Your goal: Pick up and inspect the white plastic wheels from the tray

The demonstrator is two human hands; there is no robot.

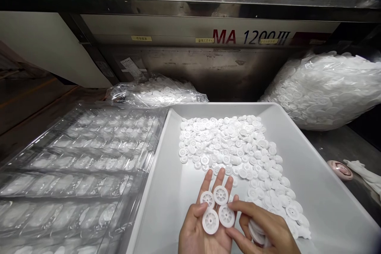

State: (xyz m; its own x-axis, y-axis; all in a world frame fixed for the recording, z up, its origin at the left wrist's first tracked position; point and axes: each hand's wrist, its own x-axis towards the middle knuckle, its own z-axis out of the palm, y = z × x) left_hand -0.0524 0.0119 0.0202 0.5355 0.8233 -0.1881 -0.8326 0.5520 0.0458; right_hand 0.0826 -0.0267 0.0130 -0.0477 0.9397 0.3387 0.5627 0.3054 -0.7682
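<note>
My left hand (pixel 204 226) lies palm up over the near part of a white tray (pixel 300 143), with several small white plastic wheels (pixel 219 195) resting flat on its fingers and palm. My right hand (pixel 264 228) sits just to the right, its forefinger and thumb touching one of those wheels (pixel 226 216), while more white wheels are tucked under its curled fingers. A large heap of the same white wheels (pixel 235 147) covers the middle and right of the tray.
A clear plastic blister tray (pixel 80 166) with rows of pockets lies to the left. Clear bags of white wheels sit behind (pixel 154 93) and at the right (pixel 324 91). A machine panel (pixel 250 37) marked MA 1200 stands behind. A pink round object (pixel 339 169) lies at the right.
</note>
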